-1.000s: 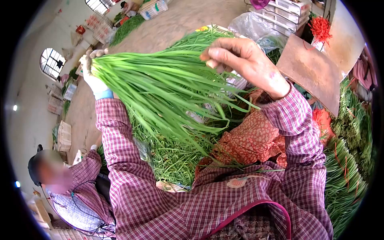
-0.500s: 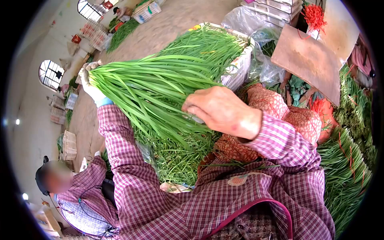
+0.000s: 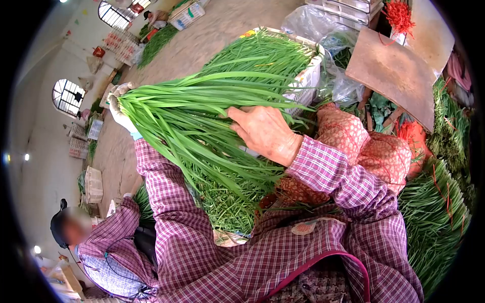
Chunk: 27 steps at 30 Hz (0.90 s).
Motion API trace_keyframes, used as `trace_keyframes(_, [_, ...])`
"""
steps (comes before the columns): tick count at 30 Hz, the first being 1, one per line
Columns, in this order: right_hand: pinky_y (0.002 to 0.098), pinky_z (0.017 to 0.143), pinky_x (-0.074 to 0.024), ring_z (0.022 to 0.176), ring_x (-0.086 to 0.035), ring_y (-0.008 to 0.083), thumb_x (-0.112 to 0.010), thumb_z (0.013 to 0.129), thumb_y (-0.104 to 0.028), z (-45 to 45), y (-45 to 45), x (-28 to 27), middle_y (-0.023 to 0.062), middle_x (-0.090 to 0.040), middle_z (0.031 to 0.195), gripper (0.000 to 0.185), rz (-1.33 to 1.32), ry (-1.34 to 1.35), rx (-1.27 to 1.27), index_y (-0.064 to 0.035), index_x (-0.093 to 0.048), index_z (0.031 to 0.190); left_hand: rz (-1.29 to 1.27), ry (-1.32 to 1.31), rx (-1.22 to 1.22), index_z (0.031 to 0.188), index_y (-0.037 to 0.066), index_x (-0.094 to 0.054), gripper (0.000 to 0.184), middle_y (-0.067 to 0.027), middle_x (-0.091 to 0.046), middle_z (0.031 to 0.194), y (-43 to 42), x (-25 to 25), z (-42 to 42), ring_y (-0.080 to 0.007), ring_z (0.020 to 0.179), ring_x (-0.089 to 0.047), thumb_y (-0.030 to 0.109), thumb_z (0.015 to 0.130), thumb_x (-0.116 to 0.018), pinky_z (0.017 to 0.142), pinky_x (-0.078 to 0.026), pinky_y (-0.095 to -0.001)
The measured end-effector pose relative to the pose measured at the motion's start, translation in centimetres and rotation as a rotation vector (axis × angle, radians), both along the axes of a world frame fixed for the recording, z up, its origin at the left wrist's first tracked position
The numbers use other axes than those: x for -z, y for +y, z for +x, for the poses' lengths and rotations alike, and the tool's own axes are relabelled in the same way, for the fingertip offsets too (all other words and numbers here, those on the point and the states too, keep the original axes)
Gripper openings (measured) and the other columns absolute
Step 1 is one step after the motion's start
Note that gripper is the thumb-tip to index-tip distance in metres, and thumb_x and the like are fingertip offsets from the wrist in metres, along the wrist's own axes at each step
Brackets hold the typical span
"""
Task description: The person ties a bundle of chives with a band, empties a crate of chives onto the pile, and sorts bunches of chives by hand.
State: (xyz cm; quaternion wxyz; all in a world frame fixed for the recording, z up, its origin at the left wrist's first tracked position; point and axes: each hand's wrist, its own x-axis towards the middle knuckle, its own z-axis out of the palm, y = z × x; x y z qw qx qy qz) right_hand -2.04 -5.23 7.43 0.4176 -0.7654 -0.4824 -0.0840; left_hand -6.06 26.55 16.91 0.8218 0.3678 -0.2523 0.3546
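A large bunch of green chives (image 3: 202,108) stretches across the middle, its long leaves fanning out to the right. My left hand (image 3: 121,103), in a pale glove, is closed round the stem end of the bunch and holds it up. My right hand (image 3: 265,132) is bare and lies over the leaves, its thumb and fingers curled together on some chive leaves; the fingertips are partly hidden. Beneath the bunch is a heap of loose chive trimmings (image 3: 230,202). Just behind it stands a white plastic crate (image 3: 305,83) filled with chives.
A brown board (image 3: 391,76) and red ties (image 3: 399,17) are at the upper right. Bundled chives (image 3: 434,222) lie along the right side. A co-worker in a cap (image 3: 108,247) sits at lower left. Clear plastic bags (image 3: 336,83) lie beside the crate.
My right hand has shifted slightly left and up along the leaves. The left hand, still gripping the bunch, appears a little lower and further right as the view shifted.
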Motion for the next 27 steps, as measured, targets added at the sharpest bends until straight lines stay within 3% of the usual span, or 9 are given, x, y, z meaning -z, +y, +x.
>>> trace_keyframes(8, [0.0437, 0.063, -0.0505, 0.07, -0.062, 0.0354, -0.065, 0.079, -0.013, -0.1, 1.7, -0.1, 0.0146, -0.065, 0.079, 0.03, 0.129, 0.043, -0.065, -0.0085, -0.058, 0.108, -0.047, -0.02, 0.002, 0.091, 0.005, -0.052, 0.017, -0.0009, -0.052, 0.075, -0.4, 0.3, -0.1, -0.0151, 0.074, -0.052, 0.02, 0.089, -0.06, 0.08, -0.047, -0.0352])
trace_keyframes(24, [0.0412, 0.071, -0.0529, 0.08, -0.065, 0.0338, -0.067, 0.081, -0.027, -1.1, 1.9, -0.7, 0.011, -0.068, 0.095, 0.047, 0.163, 0.133, -0.129, -0.0111, -0.049, 0.122, -0.131, -0.046, -0.083, 0.087, 0.007, -0.053, 0.016, -0.0013, -0.052, 0.073, 0.1, 1.8, 0.0, -0.0145, 0.072, -0.052, 0.02, 0.088, -0.061, 0.078, -0.046, -0.0356])
trace_keyframes(27, [0.0413, 0.072, -0.0527, 0.083, -0.065, 0.0334, -0.066, 0.082, -0.027, -1.4, 1.6, -0.9, 0.0091, -0.067, 0.097, 0.048, 0.116, 0.108, -0.115, -0.011, -0.048, 0.124, -0.177, -0.053, 0.048, 0.087, 0.007, -0.054, 0.015, -0.0015, -0.053, 0.074, -0.6, 1.9, -0.2, -0.0142, 0.072, -0.053, 0.021, 0.089, -0.06, 0.079, -0.047, -0.0348])
